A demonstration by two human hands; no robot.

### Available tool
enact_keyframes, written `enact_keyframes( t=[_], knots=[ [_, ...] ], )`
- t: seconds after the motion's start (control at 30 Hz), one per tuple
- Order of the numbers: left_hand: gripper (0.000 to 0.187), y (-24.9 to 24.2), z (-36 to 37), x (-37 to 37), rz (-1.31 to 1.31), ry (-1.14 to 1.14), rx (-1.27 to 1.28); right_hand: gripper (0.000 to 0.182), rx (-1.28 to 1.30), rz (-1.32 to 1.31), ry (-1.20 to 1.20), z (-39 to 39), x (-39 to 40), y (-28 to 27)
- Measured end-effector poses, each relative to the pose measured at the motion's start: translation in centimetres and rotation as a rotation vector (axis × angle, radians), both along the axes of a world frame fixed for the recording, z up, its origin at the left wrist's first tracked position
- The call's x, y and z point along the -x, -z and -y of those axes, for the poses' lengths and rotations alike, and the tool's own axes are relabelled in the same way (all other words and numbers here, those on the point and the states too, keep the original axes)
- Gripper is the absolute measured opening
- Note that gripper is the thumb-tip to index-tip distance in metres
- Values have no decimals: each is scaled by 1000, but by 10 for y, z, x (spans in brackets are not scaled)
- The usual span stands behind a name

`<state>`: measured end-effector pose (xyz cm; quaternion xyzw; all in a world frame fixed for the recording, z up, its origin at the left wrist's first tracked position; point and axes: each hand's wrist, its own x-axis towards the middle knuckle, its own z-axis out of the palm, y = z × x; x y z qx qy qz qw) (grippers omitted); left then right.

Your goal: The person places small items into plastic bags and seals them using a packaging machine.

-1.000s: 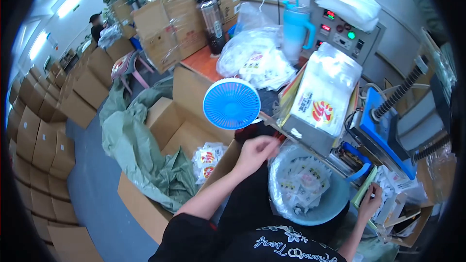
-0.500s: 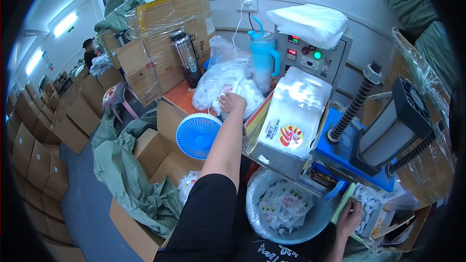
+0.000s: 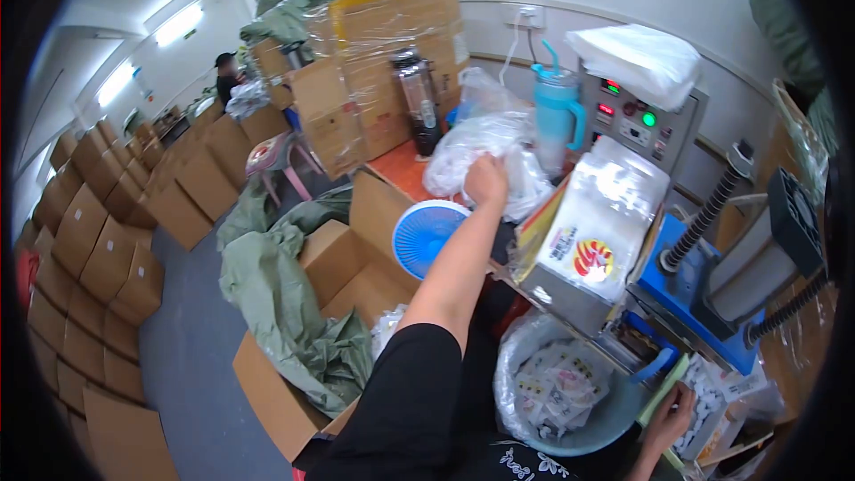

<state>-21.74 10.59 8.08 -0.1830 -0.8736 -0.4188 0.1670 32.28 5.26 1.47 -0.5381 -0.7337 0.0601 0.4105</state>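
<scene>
My left hand reaches across to a clear plastic bag on the orange tabletop. Its fingers curl down into the crumpled film, and whatever they grip is hidden. Low on the right, my right hand is at the pale green edge of a box of small white packets. Its fingers are bent together, and I cannot make out what is in them. Between my arms stands a lined bucket with printed clear sachets inside. A stack of clear printed film bags lies beyond it.
A blue fan sits beside my left forearm. Behind are a dark bottle, a blue tumbler and a control box. A blue-based press stands right. An open carton with green cloth is left; a person is far off.
The view has swung left, so everything sits further right. My left hand's fingers, spread on the plastic bag before, are now curled into it. My right hand stays by the box of packets.
</scene>
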Motion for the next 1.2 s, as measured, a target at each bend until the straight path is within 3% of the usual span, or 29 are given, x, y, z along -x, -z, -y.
enact_keyframes(
  t=[0.1,0.17,0.23,0.27,0.3,0.33,0.4,0.43,0.47,0.53,0.57,0.6,0.67,0.73,0.8,0.87,0.9,0.93,1.0,1.07,1.13,1.2],
  knots=[
    [28,-21,11,-14,-1,72,-10,13,42,2,-7,1,-3,1],
    [28,-40,16,-31,24,112,-253,14,40,19,-3,0,-5,3],
    [28,-32,21,-51,-143,201,-531,14,12,8,-30,2,-4,2],
    [26,-28,33,-67,-139,309,-548,15,-15,2,-45,3,-4,1],
    [25,-35,54,-94,-116,424,-645,15,15,9,-27,5,-2,-2],
    [24,-32,77,-114,50,513,-581,15,11,8,-29,4,0,-3],
    [19,-13,111,-159,79,598,-713,14,4,-30,-32,4,0,0],
    [18,-1,136,-180,140,627,-526,13,36,-12,10,7,3,-6],
    [17,16,151,-205,245,708,-599,11,48,-8,-12,4,-3,-3],
    [17,65,181,-248,429,771,-488,12,85,13,19,5,-4,-4],
    [18,98,200,-264,565,800,-259,15,-22,68,-1,2,-9,-1],
    [20,144,206,-281,657,904,-333,20,-122,128,-26,-1,-15,1],
    [26,168,215,-305,773,961,-116,30,-96,103,54,5,-7,-11],
    [31,173,205,-308,793,1059,-13,42,-33,185,88,-1,-15,0],
    [37,176,192,-313,796,1144,74,42,-1,191,95,-3,-17,2],
    [46,183,175,-321,694,1127,149,44,19,223,99,3,-19,-4],
    [50,202,169,-323,483,1109,136,46,45,252,82,4,-18,-6],
    [50,197,161,-323,473,1095,130,46,36,245,67,3,-21,-5],
    [47,182,146,-311,561,1325,-10,53,63,229,20,-3,-37,7],
    [38,133,121,-284,898,1398,94,54,39,312,27,-18,-51,15],
    [30,82,106,-271,663,1210,-163,49,137,375,-1,-23,-50,2],
    [38,52,86,-254,265,1003,-124,44,117,366,-30,-25,-37,1]
  ],
)
